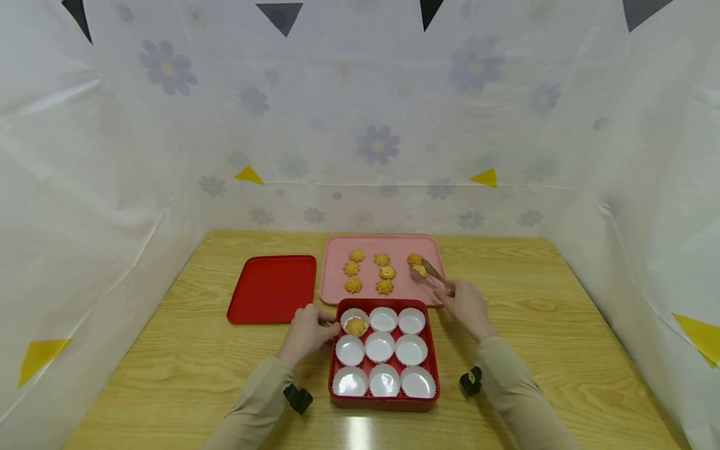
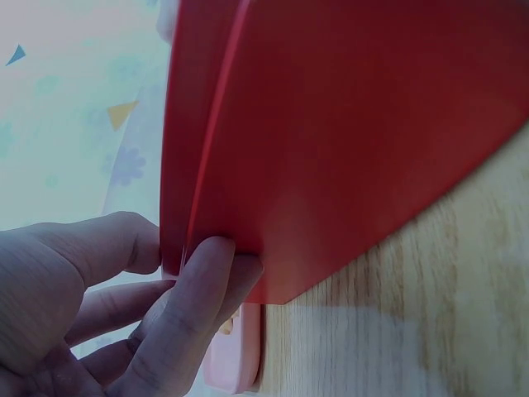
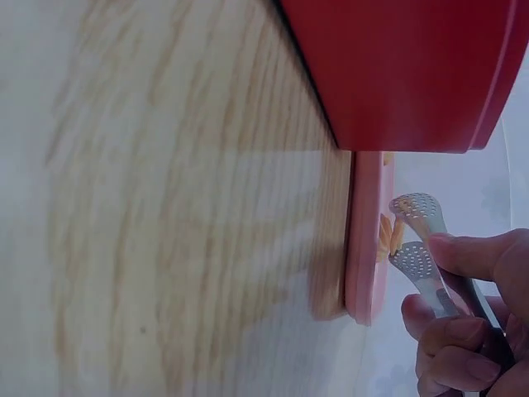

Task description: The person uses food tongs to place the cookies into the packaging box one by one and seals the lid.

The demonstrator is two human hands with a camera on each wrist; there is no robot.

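My left hand (image 1: 308,332) grips the left wall of a red square box (image 1: 384,405) near its back corner, thumb on the rim and fingers against the side. White paper baking cups (image 1: 379,347) stand in rows inside the box. The cup at the back left holds a piped butter cookie (image 1: 355,326). In my right hand (image 1: 468,307) is a pair of metal tongs (image 3: 420,217) with perforated tips. Those tips lie on either side of a cookie (image 1: 419,271) at the right of the pink tray (image 1: 332,278), overlapping it in the head view.
Several more butter cookies (image 1: 353,285) lie on the tray behind the box. A flat red lid (image 1: 272,289) rests on the wooden table (image 1: 185,350) to the left. Pale flowered sheeting (image 1: 337,112) walls the table at the back and sides.
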